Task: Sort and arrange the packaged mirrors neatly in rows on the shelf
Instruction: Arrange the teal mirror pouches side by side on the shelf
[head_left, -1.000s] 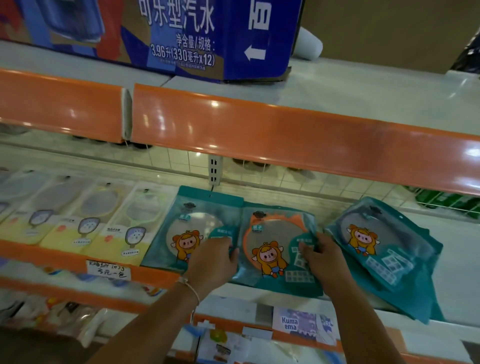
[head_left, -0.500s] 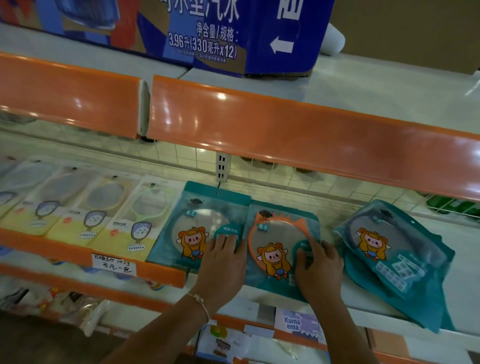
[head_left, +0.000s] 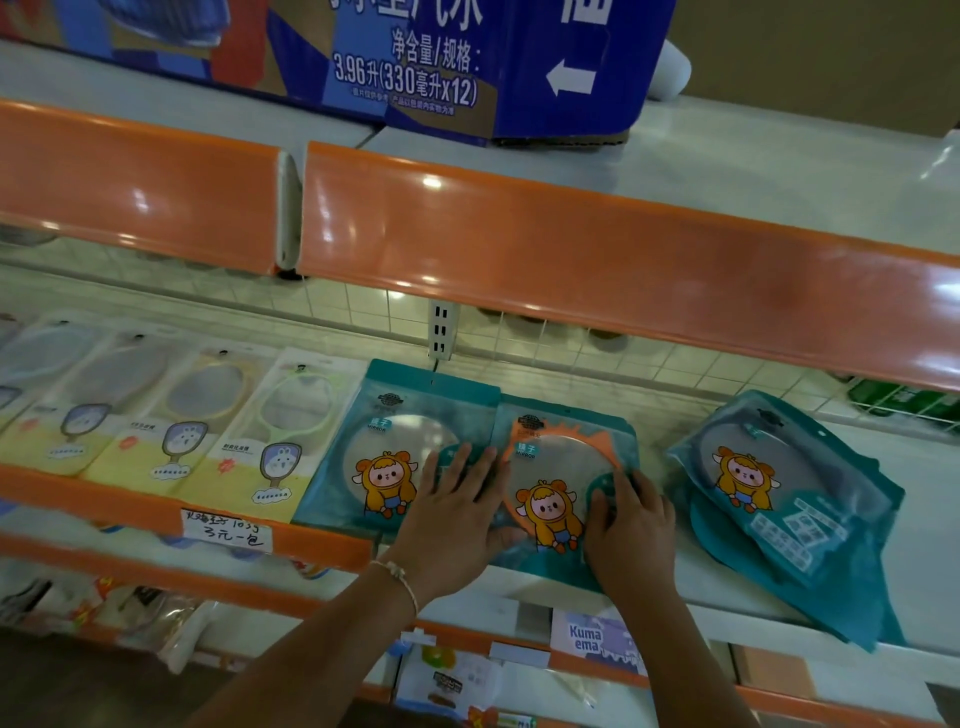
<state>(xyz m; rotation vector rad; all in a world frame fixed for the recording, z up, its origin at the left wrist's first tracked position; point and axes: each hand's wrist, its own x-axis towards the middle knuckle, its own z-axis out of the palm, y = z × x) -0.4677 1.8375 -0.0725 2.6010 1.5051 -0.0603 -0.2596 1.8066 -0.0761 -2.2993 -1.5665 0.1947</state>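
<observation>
Flattening now, we've let go of the orange mirror pack (head_left: 566, 488) and both our left hand (head_left: 457, 514) and right hand (head_left: 631, 525) press it with spread fingers beside the teal pack (head_left: 395, 447) on the shelf (head_left: 924, 519), leaving the loose pile (head_left: 789, 499) to sort.

**Hands on packaged mirrors at the shelf's front edge**

Left hand (head_left: 457, 512) lies flat across two teal mirror packs (head_left: 395, 441) lying side by side; right hand (head_left: 631, 525) presses the orange-rimmed pack (head_left: 563, 457). A loose teal pile (head_left: 779, 499) sits rightward on the shelf (head_left: 924, 519).
</observation>
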